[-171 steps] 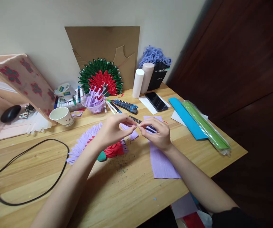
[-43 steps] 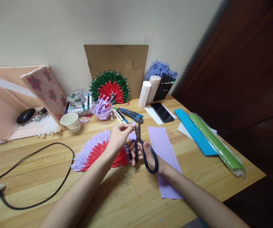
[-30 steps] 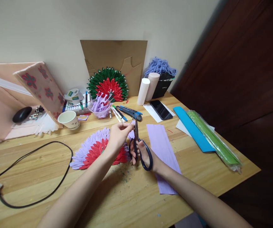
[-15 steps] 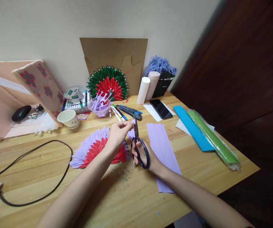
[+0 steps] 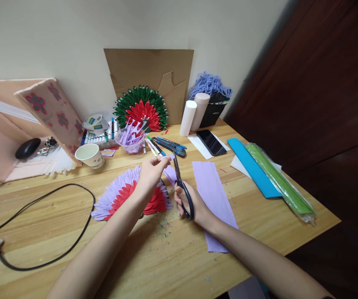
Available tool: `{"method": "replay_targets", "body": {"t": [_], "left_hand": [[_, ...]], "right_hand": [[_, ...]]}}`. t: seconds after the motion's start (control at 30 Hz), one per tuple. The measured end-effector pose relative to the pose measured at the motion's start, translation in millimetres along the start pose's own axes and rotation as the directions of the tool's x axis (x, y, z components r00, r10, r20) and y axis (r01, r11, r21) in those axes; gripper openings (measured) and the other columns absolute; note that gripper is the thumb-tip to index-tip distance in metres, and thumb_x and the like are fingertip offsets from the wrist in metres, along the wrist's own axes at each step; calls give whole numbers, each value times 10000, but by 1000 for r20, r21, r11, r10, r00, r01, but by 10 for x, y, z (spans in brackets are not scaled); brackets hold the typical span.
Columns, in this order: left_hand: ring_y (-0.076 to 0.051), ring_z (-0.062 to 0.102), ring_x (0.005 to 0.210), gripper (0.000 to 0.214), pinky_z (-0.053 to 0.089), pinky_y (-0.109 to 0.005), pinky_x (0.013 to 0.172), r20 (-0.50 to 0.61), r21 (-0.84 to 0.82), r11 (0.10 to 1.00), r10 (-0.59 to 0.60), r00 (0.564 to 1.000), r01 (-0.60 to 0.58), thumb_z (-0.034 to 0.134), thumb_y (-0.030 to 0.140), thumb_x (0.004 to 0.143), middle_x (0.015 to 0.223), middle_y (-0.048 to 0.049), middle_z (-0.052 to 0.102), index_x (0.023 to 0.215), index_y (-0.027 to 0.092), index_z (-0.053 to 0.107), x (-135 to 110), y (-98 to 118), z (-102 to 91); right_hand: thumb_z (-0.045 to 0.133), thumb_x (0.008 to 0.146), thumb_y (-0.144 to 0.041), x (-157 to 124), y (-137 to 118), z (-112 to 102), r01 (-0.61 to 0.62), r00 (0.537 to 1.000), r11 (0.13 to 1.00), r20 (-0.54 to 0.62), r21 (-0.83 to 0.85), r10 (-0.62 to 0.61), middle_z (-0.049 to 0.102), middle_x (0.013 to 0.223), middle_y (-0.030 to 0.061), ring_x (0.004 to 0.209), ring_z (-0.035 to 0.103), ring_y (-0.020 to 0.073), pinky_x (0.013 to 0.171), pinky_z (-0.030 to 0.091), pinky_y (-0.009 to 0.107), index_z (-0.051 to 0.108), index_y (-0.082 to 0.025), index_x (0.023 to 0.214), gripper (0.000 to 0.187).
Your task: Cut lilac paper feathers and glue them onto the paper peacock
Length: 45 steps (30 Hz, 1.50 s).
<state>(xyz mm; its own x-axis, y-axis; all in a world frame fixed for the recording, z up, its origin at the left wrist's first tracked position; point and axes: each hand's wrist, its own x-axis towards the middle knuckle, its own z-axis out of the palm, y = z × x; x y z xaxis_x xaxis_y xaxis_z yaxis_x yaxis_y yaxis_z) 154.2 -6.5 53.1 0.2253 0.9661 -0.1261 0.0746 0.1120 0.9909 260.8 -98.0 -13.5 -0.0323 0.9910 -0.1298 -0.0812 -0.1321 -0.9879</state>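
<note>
My left hand [image 5: 152,171] pinches a narrow piece of purple crepe paper [image 5: 170,175] between thumb and fingertips. In my right hand [image 5: 193,203] is a pair of black-handled scissors [image 5: 178,170], blades pointing away from me and beside the pinched paper. Whether the blades touch the paper is hard to tell. Under my left wrist lies a fan of purple and red paper petals [image 5: 119,193], partly covered by the arm. A wider purple crepe paper strip [image 5: 211,187] rests flat to the right, its lower part behind my right forearm.
A green and red petal fan [image 5: 144,108] leans on cardboard [image 5: 147,62] at the back. Nearby stand a tub of purple scraps [image 5: 131,143], pens [image 5: 169,145], a paper cup [image 5: 90,156] and a phone [image 5: 211,142]. Wrapped green paper [image 5: 278,180] lies right; a black cable [image 5: 41,197] loops left.
My left hand has shifted slightly left with the purple piece, and more of the piece shows. The scissors have turned a little, their tips moving left.
</note>
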Motion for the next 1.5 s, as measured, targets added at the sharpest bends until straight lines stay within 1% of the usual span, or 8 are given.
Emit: {"method": "replay_targets", "body": {"t": [0.17, 0.3, 0.5, 0.6, 0.7, 0.77, 0.9, 1.5], "left_hand": [[-165, 587, 746, 304, 414, -262, 696, -40, 2, 1000, 5, 999, -5, 661, 404, 644, 767, -81, 673, 724, 111, 665, 8, 34, -22], [-163, 603, 739, 291, 436, -277, 713, -33, -37, 999, 21, 999, -22, 704, 364, 593, 768, -78, 681, 726, 110, 654, 7, 57, -41], [-152, 607, 667, 245, 461, -284, 684, 101, -82, 997, 23, 995, -15, 732, 279, 557, 713, -75, 686, 718, 111, 654, -28, 143, -40], [-156, 606, 667, 188, 457, -276, 667, 171, -40, 999, 42, 984, -36, 699, 270, 602, 695, -66, 684, 716, 122, 672, -52, 171, -31], [-164, 615, 695, 153, 455, -278, 684, 242, 6, 999, 50, 969, -53, 673, 271, 640, 713, -61, 689, 717, 139, 684, -67, 153, -21], [-166, 620, 697, 155, 455, -285, 692, 277, 30, 998, 36, 960, -46, 675, 281, 646, 722, -63, 692, 717, 143, 682, -74, 124, -9], [-163, 630, 695, 209, 466, -294, 693, 336, -3, 1000, 9, 942, -9, 700, 274, 639, 765, -76, 696, 788, 134, 655, -110, 94, 31], [-132, 616, 687, 305, 474, -264, 672, 265, -32, 983, 184, 946, -182, 660, 284, 715, 727, -41, 647, 945, 114, 554, -95, 51, 54]], "right_hand": [[472, 795, -544, -15, -129, -11, -30, 999, 999, -30, -39, 29, 427, 525, -82, 339, 432, 68, 306, 340, 172, 419, -205, 763, 345], [456, 791, -559, 19, -392, -311, -68, 976, 943, -217, -326, -5, 477, 527, -49, 378, 454, 95, 373, 349, 208, 450, -200, 714, 368], [558, 738, -424, 35, -652, -900, -346, 920, 334, -387, -877, -62, 635, 665, 73, 659, 598, 220, 515, 332, 261, 547, -189, 631, 258], [607, 698, -417, 44, -642, -976, -402, 910, 215, -413, -890, -10, 647, 704, 91, 711, 608, 256, 544, 355, 288, 586, -179, 665, 242], [580, 747, -371, 54, -645, -893, -290, 909, 365, -374, -885, -185, 646, 915, 118, 827, 608, 260, 666, 427, 339, 624, -166, 846, 232], [533, 803, -329, 47, -663, -771, -42, 898, 566, -280, -823, -340, 614, 1021, 105, 883, 603, 221, 757, 453, 343, 601, -179, 940, 215], [559, 811, -356, 8, -667, -494, 292, 912, 867, -155, -404, -379, 624, 936, 48, 885, 612, 173, 760, 497, 296, 554, -201, 925, 192], [671, 720, -339, 70, -541, -426, 288, 912, 946, -258, -150, -318, 639, 760, 16, 710, 642, 143, 702, 546, 282, 571, -181, 824, 214]]}}
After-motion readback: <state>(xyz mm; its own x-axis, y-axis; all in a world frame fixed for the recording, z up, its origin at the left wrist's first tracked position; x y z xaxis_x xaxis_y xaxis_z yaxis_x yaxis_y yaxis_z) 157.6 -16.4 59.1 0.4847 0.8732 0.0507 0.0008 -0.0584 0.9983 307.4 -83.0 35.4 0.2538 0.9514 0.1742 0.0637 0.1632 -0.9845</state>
